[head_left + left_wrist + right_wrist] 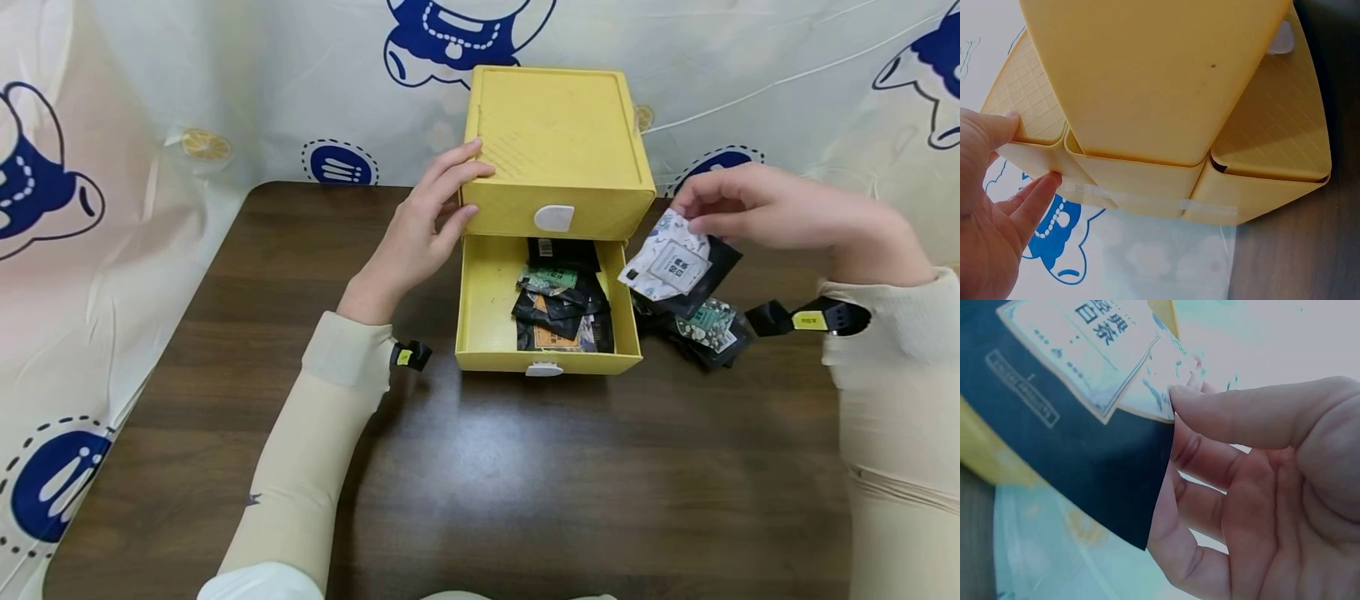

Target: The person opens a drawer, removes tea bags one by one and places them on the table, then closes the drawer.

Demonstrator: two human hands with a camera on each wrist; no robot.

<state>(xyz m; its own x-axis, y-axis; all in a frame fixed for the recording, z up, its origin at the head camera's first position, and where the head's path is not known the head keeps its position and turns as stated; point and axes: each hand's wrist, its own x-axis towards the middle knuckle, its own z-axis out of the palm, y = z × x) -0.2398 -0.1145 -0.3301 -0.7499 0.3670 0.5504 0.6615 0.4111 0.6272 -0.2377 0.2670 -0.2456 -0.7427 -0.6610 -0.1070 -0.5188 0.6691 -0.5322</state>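
Note:
A yellow drawer box (555,133) stands at the table's back, its lower drawer (487,300) pulled out. Several dark tea packets (558,308) lie in the drawer's right part. My left hand (427,229) holds the upper left corner of the box; in the left wrist view the thumb and fingertips of this hand (991,206) touch two faces of it. Between thumb and fingers, my right hand (765,204) pinches a white-and-black tea packet (667,258), right of the drawer. The right wrist view shows this packet (1079,425) held by its edge.
More tea packets (712,329) lie piled on the brown table (480,483), right of the drawer and below the right hand. A patterned white cloth (255,92) hangs behind the table and along its left side.

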